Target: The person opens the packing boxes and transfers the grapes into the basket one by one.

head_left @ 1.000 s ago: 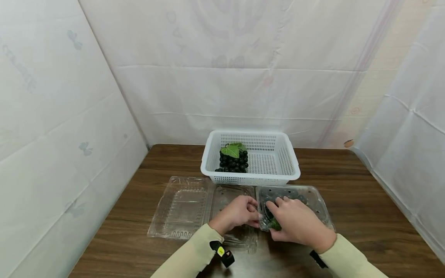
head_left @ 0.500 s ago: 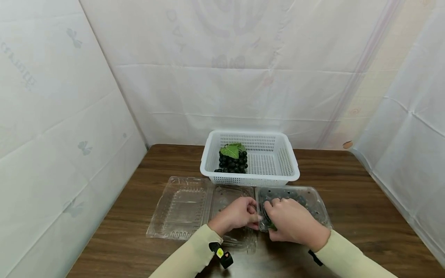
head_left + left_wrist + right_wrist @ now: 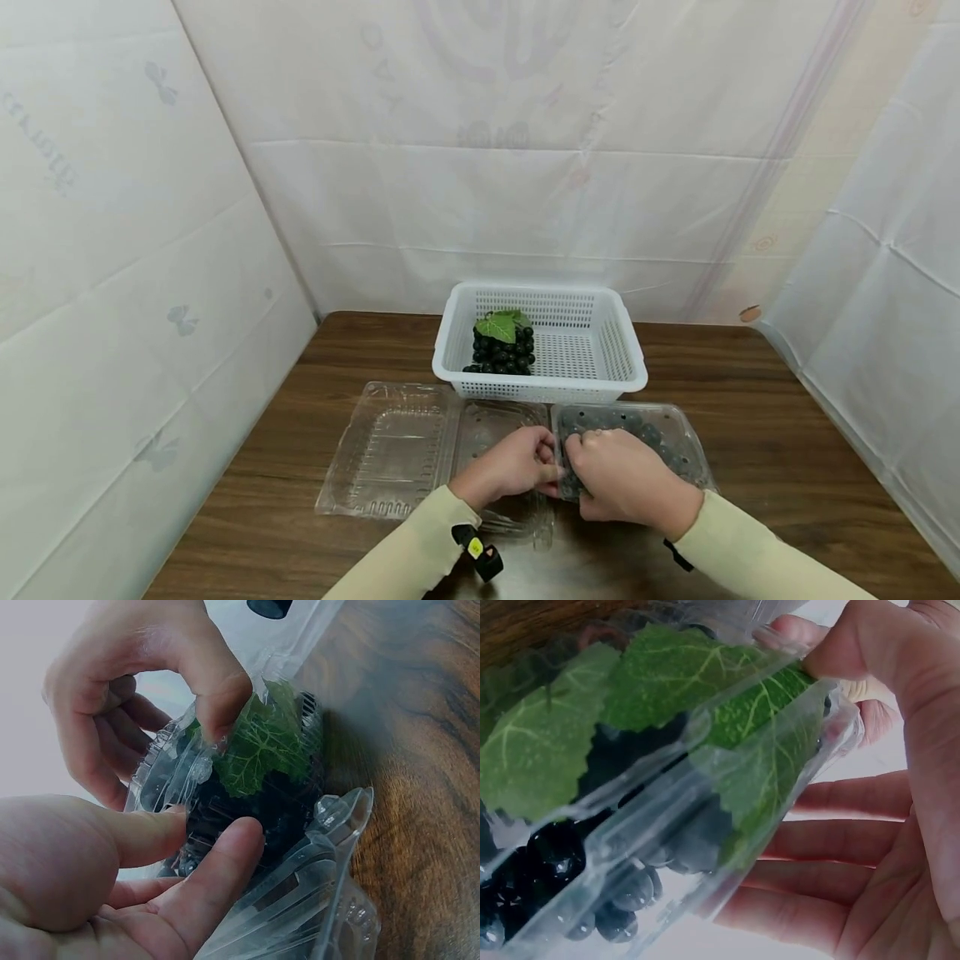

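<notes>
A clear plastic clamshell box (image 3: 686,450) with dark grapes (image 3: 555,851) inside sits at the right, its lid over the fruit. Green leaves (image 3: 262,742) poke up at its near-left edge, between lid and base. My right hand (image 3: 630,479) grips the lid there, thumb at the rim beside a leaf and fingers spread over the outside. My left hand (image 3: 517,462) pinches the box's left edge with thumb and index finger. In the left wrist view, the left fingertips (image 3: 244,832) lie right against the dark grapes' side of the box.
A second clear clamshell (image 3: 393,454) lies open at the left, partly under my left forearm. Behind both boxes stands a white perforated basket (image 3: 630,379) holding a bunch of black grapes (image 3: 502,358) with a leaf. White printed sheets (image 3: 480,200) enclose the wooden table (image 3: 247,508).
My right hand has shifted slightly left and its fingers have curled in further. The leaf seen beneath it is now hidden in the head view. My left hand stays nearly still.
</notes>
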`<act>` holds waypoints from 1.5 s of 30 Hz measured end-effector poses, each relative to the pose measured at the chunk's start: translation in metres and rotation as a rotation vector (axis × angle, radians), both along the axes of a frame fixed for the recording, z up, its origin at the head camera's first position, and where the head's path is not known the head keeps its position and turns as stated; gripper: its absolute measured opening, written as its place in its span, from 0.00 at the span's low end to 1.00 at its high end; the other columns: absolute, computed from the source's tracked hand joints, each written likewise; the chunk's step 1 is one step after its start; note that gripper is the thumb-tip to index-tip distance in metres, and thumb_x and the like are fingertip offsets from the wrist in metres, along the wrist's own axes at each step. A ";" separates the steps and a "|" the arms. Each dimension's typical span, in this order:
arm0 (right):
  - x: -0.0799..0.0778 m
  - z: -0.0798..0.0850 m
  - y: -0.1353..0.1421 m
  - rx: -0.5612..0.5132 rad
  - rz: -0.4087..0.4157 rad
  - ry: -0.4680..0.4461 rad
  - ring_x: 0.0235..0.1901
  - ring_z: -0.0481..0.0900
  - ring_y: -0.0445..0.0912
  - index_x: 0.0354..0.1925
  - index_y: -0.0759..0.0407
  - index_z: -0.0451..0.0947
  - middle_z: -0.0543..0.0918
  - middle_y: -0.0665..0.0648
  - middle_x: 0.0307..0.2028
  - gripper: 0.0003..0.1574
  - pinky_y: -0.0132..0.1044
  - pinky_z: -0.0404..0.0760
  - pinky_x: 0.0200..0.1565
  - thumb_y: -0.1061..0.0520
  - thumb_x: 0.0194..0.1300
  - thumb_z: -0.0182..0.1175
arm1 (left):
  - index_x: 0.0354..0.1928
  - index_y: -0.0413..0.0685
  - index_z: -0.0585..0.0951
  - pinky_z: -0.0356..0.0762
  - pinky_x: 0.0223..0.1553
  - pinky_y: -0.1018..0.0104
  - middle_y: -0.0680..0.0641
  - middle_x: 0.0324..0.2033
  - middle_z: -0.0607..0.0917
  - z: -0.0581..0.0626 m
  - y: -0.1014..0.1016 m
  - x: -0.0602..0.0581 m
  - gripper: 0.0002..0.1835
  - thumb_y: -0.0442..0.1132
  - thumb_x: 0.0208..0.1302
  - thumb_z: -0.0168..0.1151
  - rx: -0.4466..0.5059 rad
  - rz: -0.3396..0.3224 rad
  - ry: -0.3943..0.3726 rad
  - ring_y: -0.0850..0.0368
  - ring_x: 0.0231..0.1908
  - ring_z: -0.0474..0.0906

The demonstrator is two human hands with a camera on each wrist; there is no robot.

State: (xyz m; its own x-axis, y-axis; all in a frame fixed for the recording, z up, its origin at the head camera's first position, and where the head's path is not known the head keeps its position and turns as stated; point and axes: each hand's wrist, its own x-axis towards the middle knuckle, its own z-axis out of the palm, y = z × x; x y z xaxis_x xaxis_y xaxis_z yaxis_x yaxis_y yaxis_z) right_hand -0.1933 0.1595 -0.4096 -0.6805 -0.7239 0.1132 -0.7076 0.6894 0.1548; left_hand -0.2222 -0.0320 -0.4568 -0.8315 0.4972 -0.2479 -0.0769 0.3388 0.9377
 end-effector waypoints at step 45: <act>0.000 0.004 -0.010 -0.026 -0.041 -0.083 0.16 0.62 0.37 0.27 0.55 0.74 0.68 0.47 0.18 0.14 0.32 0.64 0.20 0.56 0.40 0.69 | 0.49 0.35 0.79 0.88 0.40 0.52 0.44 0.36 0.80 0.003 0.003 -0.002 0.12 0.24 0.66 0.66 -0.027 0.025 0.035 0.50 0.35 0.84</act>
State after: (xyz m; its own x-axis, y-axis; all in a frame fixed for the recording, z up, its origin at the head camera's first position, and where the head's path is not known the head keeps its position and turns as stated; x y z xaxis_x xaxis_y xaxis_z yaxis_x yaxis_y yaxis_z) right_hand -0.1937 0.1495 -0.4059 -0.7172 -0.6929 0.0742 -0.6885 0.7210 0.0784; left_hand -0.2238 -0.0288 -0.4536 -0.8518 0.4699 -0.2315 -0.0527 0.3629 0.9303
